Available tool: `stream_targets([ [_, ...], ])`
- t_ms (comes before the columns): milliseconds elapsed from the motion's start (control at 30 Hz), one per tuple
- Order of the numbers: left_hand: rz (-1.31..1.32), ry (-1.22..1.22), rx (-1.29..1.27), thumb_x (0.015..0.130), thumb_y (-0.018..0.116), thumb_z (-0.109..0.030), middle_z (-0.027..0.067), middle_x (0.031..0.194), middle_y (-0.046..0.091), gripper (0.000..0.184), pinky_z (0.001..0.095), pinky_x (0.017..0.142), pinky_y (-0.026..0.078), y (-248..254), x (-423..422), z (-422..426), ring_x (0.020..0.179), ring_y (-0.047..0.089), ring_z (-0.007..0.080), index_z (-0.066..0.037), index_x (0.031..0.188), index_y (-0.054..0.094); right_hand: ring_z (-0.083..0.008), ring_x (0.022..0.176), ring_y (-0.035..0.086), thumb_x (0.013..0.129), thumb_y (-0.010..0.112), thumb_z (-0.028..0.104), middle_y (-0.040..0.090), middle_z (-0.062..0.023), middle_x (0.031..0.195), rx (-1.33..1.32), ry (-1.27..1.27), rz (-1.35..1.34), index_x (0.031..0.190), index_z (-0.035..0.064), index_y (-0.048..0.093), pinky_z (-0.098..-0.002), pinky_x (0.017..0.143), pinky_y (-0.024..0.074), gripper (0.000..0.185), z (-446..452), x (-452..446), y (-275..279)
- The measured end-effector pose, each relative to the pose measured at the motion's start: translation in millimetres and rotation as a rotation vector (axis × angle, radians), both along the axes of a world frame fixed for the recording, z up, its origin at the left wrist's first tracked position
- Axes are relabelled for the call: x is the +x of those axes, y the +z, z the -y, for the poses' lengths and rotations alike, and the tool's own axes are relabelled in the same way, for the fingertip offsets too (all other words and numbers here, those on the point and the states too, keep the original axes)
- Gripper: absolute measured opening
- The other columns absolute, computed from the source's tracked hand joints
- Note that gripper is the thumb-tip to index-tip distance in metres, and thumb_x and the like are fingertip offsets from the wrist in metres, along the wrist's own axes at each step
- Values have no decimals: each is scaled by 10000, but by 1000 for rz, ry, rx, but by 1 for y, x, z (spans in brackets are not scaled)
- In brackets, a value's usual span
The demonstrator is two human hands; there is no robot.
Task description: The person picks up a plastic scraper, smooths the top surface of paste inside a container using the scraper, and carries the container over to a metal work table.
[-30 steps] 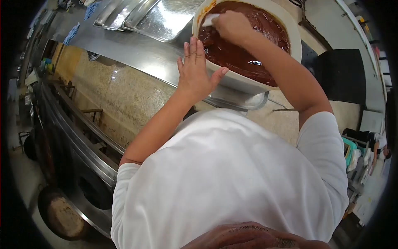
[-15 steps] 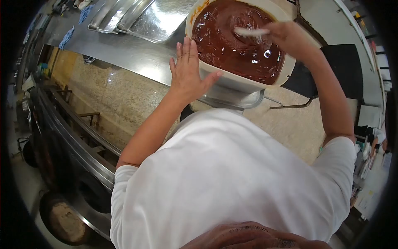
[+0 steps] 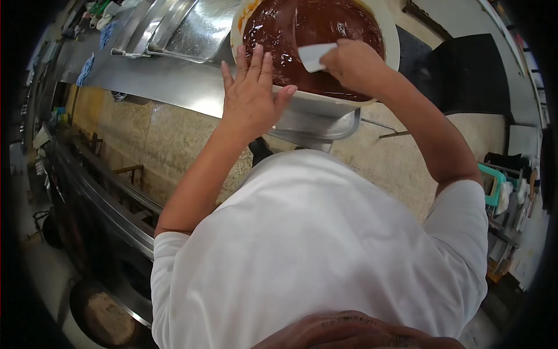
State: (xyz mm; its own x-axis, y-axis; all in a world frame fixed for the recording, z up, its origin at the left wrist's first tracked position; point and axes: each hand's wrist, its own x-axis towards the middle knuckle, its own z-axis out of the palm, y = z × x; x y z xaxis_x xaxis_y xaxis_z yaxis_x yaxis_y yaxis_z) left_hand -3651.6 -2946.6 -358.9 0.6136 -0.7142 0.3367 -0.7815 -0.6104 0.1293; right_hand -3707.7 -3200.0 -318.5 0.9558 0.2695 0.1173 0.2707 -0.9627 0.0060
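Observation:
A large cream-coloured tub (image 3: 393, 42) holds a glossy, dark red-brown thick sauce (image 3: 340, 22). My right hand (image 3: 357, 68) is over the sauce, its fingers closed on a flat white scraper (image 3: 313, 57). The scraper's wide end points left, at the sauce's surface; whether its lower edge dips in I cannot tell. With fingers spread, my left hand (image 3: 251, 100) lies against the near left side of the tub and covers part of its rim. Nothing is held in it.
Shallow metal trays (image 3: 195, 32) stand left of the tub on a steel table (image 3: 151, 84). Blue-patterned cloths (image 3: 85, 70) lie near its far left edge. A black chair (image 3: 471, 75) is at the right. A wok-like pan (image 3: 107, 317) sits at the lower left.
My right hand has swept the scraper left and nearer across the sauce, turning its flat face into view. My left hand stays spread at the tub's side. The whole view has shifted slightly.

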Motion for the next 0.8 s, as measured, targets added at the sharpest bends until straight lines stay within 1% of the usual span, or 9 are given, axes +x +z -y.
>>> stream_targets([
  [100, -13, -46, 49, 987, 496, -552, 243, 1583, 306, 782, 654, 1166, 133, -1, 4, 1, 1506, 152, 451, 47, 1480, 393, -352, 842, 655, 920, 634, 202, 682, -165, 844, 37, 12, -190, 927, 59, 708, -466, 751, 510, 161, 11, -34, 24],
  [233, -66, -63, -35, 973, 503, -558, 235, 1584, 310, 789, 658, 1167, 128, -9, 8, 3, 1500, 173, 447, 34, 1485, 399, -344, 823, 684, 947, 649, 262, 683, -184, 833, 321, -373, -308, 994, 38, 706, -438, 752, 526, 236, 36, -11, 76],
  [267, -66, -67, -49, 975, 499, -559, 233, 1587, 304, 790, 654, 1170, 126, -9, 8, 3, 1501, 174, 444, 31, 1490, 392, -376, 797, 675, 945, 632, 247, 676, -193, 813, 319, -305, -38, 992, 49, 710, -455, 746, 529, 218, 56, 9, 55],
  [333, -60, -65, -60, 973, 502, -561, 230, 1587, 307, 795, 650, 1172, 131, -10, 7, 3, 1502, 177, 437, 31, 1491, 389, -423, 835, 669, 899, 538, 275, 692, -223, 862, 115, -331, -42, 902, 70, 699, -515, 770, 533, 261, 67, 64, 49],
  [400, -55, -63, -69, 971, 505, -564, 226, 1587, 309, 799, 645, 1174, 135, -11, 8, 0, 1503, 181, 430, 30, 1492, 386, -410, 832, 679, 893, 544, 272, 705, -218, 875, -15, -295, 187, 864, 64, 710, -504, 764, 540, 268, 85, 117, 11],
  [500, -71, -87, -69, 986, 512, -542, 222, 1591, 301, 784, 631, 1177, 143, -11, 10, -4, 1504, 172, 429, 21, 1507, 356, -403, 837, 690, 880, 550, 253, 714, -222, 882, -139, -334, 158, 825, 53, 719, -488, 763, 550, 268, 76, 152, -22],
  [600, -85, -124, -83, 975, 545, -514, 213, 1587, 313, 769, 636, 1175, 144, -13, 15, -3, 1503, 196, 410, 17, 1502, 368, -403, 844, 696, 873, 557, 240, 717, -236, 897, -188, -412, -98, 816, 39, 733, -484, 774, 553, 273, 43, 116, -15],
  [667, -40, -148, -98, 969, 564, -480, 198, 1579, 336, 738, 653, 1167, 145, -15, 16, -3, 1498, 225, 395, 13, 1490, 391, -407, 796, 654, 941, 610, 232, 676, -202, 830, -39, -256, 5, 986, 60, 715, -481, 747, 520, 207, 33, 76, -23],
  [800, -43, -244, -190, 951, 599, -431, 176, 1567, 373, 700, 678, 1149, 155, -18, 24, -3, 1488, 260, 394, -8, 1478, 419, -414, 811, 659, 903, 621, 223, 677, -202, 818, 149, -207, -55, 899, 53, 710, -489, 751, 528, 192, -9, 7, -1],
])
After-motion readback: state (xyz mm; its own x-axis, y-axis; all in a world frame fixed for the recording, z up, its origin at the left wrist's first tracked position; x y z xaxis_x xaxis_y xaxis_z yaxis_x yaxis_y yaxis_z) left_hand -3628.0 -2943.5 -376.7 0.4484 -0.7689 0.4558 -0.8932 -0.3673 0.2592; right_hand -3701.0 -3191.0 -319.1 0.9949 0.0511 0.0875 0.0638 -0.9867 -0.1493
